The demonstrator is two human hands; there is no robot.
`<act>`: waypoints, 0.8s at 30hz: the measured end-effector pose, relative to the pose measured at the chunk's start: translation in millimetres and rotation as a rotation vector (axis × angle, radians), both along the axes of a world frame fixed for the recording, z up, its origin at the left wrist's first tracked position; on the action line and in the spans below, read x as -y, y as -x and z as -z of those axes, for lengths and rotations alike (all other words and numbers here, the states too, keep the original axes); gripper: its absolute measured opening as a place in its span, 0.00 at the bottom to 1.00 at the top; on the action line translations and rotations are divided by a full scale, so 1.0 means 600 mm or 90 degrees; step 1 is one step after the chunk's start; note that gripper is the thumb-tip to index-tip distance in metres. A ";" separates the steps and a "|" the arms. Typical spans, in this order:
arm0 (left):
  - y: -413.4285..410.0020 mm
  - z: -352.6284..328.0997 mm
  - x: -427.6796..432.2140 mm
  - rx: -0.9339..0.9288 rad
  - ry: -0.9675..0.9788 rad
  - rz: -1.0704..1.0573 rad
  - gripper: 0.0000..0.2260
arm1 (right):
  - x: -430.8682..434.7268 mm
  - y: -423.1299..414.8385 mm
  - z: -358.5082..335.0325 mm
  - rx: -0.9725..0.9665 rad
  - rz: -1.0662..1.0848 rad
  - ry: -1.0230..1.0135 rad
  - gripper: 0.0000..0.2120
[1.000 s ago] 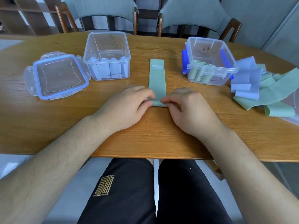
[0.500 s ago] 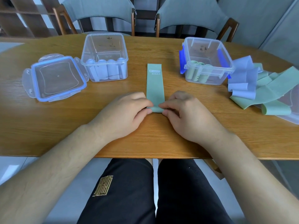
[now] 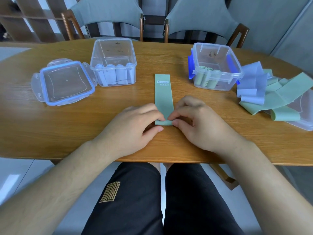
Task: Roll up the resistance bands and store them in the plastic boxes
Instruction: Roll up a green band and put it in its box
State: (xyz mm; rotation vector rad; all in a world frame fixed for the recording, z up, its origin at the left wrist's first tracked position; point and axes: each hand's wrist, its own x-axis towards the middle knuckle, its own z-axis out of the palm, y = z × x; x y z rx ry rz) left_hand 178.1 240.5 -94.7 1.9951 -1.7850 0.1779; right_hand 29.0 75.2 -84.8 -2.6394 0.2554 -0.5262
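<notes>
- Our left hand point(image 3: 133, 128) and right hand point(image 3: 199, 126) pinched the rolled near end of the green resistance band point(image 3: 163, 97).
- The band lay flat on the wooden table point(image 3: 67, 126), between the box of lilac rolls point(image 3: 113, 63) and the box of green rolls point(image 3: 216, 67).

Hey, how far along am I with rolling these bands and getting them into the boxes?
Done: the left box holds four pale blue rolls, the right box a few green rolls. In hand: left hand and right hand pinch the near end of a green band lying flat on the table, barely rolled. Left: the loose pile of blue and green bands at the right, and the lid lying off.
</notes>
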 end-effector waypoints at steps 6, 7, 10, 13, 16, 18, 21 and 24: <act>-0.011 0.004 0.013 -0.033 0.015 -0.004 0.09 | -0.002 -0.001 0.002 0.032 0.010 0.053 0.07; -0.011 0.005 0.014 -0.033 0.018 -0.012 0.10 | 0.000 0.000 0.002 0.027 0.014 0.068 0.06; -0.008 0.002 0.017 -0.008 0.012 -0.033 0.12 | 0.006 -0.003 0.007 0.021 0.019 0.068 0.07; -0.003 -0.003 0.018 0.024 0.010 -0.038 0.12 | 0.012 -0.010 0.010 0.034 0.020 0.043 0.08; -0.005 -0.004 0.023 0.033 0.007 -0.038 0.09 | 0.018 -0.017 0.011 0.031 0.024 0.048 0.08; -0.012 -0.001 0.029 0.022 0.010 -0.046 0.08 | 0.021 -0.019 0.010 0.027 0.020 0.049 0.09; -0.021 0.003 0.036 -0.006 0.026 -0.039 0.08 | 0.027 -0.020 0.007 0.045 0.010 0.008 0.09; -0.023 -0.001 0.039 -0.038 0.027 -0.040 0.10 | 0.032 -0.026 0.010 0.046 0.011 -0.008 0.07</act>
